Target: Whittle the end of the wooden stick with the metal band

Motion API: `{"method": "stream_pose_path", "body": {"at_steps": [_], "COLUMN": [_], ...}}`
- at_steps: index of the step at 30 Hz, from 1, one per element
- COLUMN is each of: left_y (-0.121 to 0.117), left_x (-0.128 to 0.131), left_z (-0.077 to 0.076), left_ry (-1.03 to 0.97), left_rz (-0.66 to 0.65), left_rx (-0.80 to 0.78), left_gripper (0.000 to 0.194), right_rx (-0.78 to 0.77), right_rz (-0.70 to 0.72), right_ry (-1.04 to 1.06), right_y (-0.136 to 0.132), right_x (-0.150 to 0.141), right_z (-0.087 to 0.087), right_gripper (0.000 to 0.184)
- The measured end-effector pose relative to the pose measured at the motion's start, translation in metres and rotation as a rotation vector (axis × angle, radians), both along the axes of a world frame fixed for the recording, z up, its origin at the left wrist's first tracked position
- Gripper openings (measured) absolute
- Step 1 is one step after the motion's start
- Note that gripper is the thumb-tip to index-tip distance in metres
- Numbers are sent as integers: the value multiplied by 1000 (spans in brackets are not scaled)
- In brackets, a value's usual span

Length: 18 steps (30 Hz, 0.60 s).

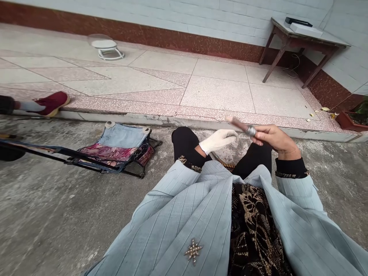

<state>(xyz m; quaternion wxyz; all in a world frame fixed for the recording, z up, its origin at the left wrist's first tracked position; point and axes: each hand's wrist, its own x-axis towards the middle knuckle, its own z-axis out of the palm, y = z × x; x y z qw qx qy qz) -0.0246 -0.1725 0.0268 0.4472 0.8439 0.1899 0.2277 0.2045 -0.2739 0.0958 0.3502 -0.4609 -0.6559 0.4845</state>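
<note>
We note concrete ground (71, 203), terrazzo platform (218, 92), corner desk (332, 40); right grip (273, 138) closed round brown handle (239, 124); gloved left grip (219, 141) curled, contents unclear.

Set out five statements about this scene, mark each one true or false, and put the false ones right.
1. The left hand wears a white fabric glove. True.
2. The right hand wears a matching glove. False: it is bare.
3. The right hand holds a slim brown tool with a silvery band. True.
4. In the picture, the wooden table with dark reddish legs stands left of the low white stool. False: it stands to the right of the stool.
5. The low folding seat of pale blue and pink floral fabric stands on grey concrete ground. True.
</note>
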Motion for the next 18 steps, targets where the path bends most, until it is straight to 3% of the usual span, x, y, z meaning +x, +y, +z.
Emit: {"method": "stream_pose_path", "body": {"at_steps": [2, 5, 7, 10, 14, 18], "left_y": [-8, -16, -19, -21, -18, -8], "left_x": [5, 9, 10, 10, 7, 7], "left_z": [-5, -7, -6, -6, -4, 4], "left_ry": [16, 86, 166, 253, 311, 305], "left_rz": [1, -41, -70, -52, 4, 14], "left_rx": [8, 111, 235, 437, 628, 693], "left_gripper": [28, 29, 29, 31, 31, 28], "right_rx": [52, 59, 70, 123, 78, -38], "right_rz": [-212, -377, -449, -535, -402, -113], "right_ry": [104, 83, -69, -526, -1129, -1279], "right_y": [4, 13, 19, 24, 20, 15], "right_x": [-2, -1, 1, 4, -2, -11], "right_z": [-2, -11, -20, -31, -36, -32], "right_gripper": [29, 27, 26, 25, 28, 25]}}
